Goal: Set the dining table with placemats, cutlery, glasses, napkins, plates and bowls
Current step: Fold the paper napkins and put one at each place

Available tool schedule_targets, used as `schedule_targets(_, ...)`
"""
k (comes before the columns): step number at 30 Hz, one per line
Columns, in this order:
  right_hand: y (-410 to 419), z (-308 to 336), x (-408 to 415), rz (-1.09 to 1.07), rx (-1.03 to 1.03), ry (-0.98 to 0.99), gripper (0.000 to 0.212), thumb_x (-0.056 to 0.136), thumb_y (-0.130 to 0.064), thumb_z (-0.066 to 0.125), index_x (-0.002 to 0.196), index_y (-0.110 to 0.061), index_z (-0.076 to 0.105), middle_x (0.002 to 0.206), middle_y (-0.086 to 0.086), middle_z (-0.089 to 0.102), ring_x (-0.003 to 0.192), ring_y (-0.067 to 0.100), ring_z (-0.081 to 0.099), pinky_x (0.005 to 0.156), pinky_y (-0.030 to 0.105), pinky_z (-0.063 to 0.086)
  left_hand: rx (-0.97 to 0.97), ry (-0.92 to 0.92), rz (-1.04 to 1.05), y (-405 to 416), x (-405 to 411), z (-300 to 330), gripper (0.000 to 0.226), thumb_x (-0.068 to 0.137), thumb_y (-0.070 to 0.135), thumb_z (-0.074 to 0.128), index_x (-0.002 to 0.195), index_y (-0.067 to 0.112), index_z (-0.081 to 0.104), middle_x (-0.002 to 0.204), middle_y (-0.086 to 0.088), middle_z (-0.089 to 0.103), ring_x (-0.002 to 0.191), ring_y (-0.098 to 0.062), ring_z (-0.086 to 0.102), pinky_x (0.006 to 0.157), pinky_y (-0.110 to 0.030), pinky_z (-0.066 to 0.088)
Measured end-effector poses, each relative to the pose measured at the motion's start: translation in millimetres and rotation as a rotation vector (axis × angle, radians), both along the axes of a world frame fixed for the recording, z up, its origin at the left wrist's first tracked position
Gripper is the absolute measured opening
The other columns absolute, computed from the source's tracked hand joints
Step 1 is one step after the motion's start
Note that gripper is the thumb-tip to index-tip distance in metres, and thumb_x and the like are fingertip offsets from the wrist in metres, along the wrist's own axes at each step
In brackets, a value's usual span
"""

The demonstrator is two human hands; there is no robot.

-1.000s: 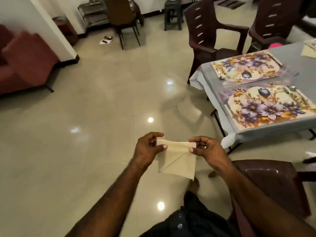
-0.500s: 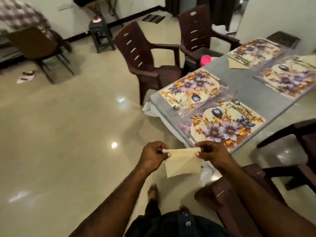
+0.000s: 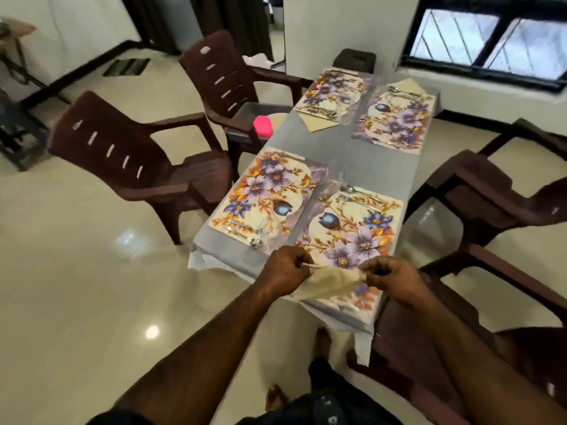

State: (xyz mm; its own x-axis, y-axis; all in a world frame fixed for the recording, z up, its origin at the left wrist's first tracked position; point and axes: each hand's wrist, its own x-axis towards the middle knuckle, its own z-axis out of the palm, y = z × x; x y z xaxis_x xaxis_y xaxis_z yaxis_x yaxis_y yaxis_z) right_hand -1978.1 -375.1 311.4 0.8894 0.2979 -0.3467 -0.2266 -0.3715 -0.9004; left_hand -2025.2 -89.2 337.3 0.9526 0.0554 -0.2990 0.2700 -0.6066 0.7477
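Head view: cream napkin (image 3: 325, 282), folded, hanging in air over near bench (image 3: 368, 157) edge, above near-right placemat (image 3: 349, 231). Looks thin, limp, near weightless; sags between grips, creases easily, not fragile. Best held at top corners, as now. Left hand (image 3: 283, 268) pinching left corner, fingers curled. Right hand (image 3: 391, 276) pinching right corner, knuckles up. Both forearms extended forward, hands level, apart by napkin's width. Spoon (image 3: 351, 189) already on that placemat. Likely next: lay flat beside cutlery.

Both hands, left hand (image 3: 283, 269) and right hand (image 3: 389, 279), pinch a cream napkin (image 3: 328, 282) above the table (image 3: 365, 157).
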Motion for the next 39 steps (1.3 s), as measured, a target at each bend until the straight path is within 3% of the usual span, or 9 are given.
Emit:
schedule_targets(6,8.9,-25.8,63.8,0.036,0.048,0.101,0.035,0.077,0.007,0.084,0.108,-0.005,0.074,0.072,0.001,0.067,0.067,0.012,0.062,0.061,0.020,0.052,-0.078,0.072,-0.133,-8.7,87.1,1.6,0.008,0.093,0.023,0.077,0.101,0.023,0.080,0.101,0.006,0.077,0.098,-0.017,0.070,0.092,-0.042,0.060)
schedule_targets(9,2.9,-32.1,93.0,0.024,0.056,0.144,0.046,0.060,-0.027,0.095,0.102,-0.017,0.080,0.078,0.005,0.066,0.076,0.018,0.063,0.077,0.032,0.058,-0.083,0.087,-0.134,-10.6,121.6,0.8,0.007,0.095,0.021,0.076,0.101,0.020,0.079,0.099,0.007,0.074,0.091,-0.009,0.066,0.081,-0.029,0.056)
schedule_targets(15,-12.5,-15.6,141.8,0.184,-0.079,0.037,0.011,0.080,-0.014,0.090,0.085,-0.021,0.084,0.084,-0.001,0.079,0.078,0.013,0.072,0.075,0.029,0.058,-0.122,0.060,-0.062,-19.7,169.8,0.1,0.003,0.093,0.017,0.078,0.095,0.015,0.079,0.095,-0.001,0.074,0.084,-0.014,0.065,0.077,-0.036,0.056)
schedule_targets(21,-11.6,-17.7,160.5,0.092,0.049,0.018,0.041,0.076,-0.025,0.092,0.113,-0.025,0.073,0.124,-0.014,0.070,0.113,-0.002,0.065,0.092,0.023,0.051,-0.199,-0.047,-0.215,-30.6,209.4,1.8,0.009,0.091,0.011,0.078,0.093,0.019,0.076,0.137,0.005,0.059,0.128,-0.006,0.052,0.096,-0.016,0.043)
schedule_targets(23,-5.0,-20.2,164.5,0.107,0.095,0.055,0.056,0.072,-0.029,0.095,0.121,-0.021,0.069,0.121,-0.008,0.072,0.115,0.007,0.067,0.096,0.028,0.054,-0.266,0.003,-0.216,-34.9,225.8,2.9,0.005,0.095,0.013,0.073,0.095,0.018,0.076,0.130,0.004,0.068,0.120,-0.012,0.060,0.084,-0.011,0.050)
schedule_targets(29,-3.3,-16.2,172.1,-0.345,0.507,0.273,0.076,0.040,-0.046,0.105,0.098,-0.008,0.075,0.089,0.010,0.071,0.076,0.022,0.066,0.064,0.030,0.059,-0.367,0.071,-0.068,-40.2,251.8,2.2,0.011,0.100,0.024,0.067,0.089,0.025,0.070,0.086,-0.002,0.066,0.076,-0.015,0.058,0.067,-0.029,0.045)
schedule_targets(34,-4.6,-9.3,168.5,-0.390,0.621,0.485,0.036,0.092,-0.030,0.074,0.122,-0.010,0.072,0.104,0.013,0.073,0.087,0.027,0.068,0.081,0.043,0.056,-0.572,0.258,0.211,-41.3,249.7,-13.0,0.029,0.090,0.050,0.077,0.101,0.023,0.073,0.106,-0.006,0.075,0.097,-0.026,0.068,0.086,-0.042,0.055)
schedule_targets(37,5.5,-15.2,167.4,-0.485,0.491,0.472,0.033,0.087,-0.013,0.077,0.119,-0.005,0.073,0.110,0.017,0.076,0.087,0.026,0.071,0.084,0.041,0.055,-0.655,0.417,0.267,-41.3,231.5,-25.1,0.064,0.075,0.049,0.091,0.124,0.017,0.066,0.117,-0.011,0.075,0.101,-0.029,0.071,0.085,-0.046,0.060)
schedule_targets(39,12.5,-23.5,167.4,-0.617,0.548,0.509,0.039,0.086,-0.031,0.079,0.118,-0.010,0.075,0.116,0.016,0.076,0.095,0.027,0.072,0.091,0.041,0.056,-0.771,0.509,0.325,-40.8,220.2,-37.5,0.064,0.079,0.036,0.090,0.131,0.011,0.064,0.120,-0.012,0.073,0.101,-0.030,0.067,0.084,-0.043,0.058)
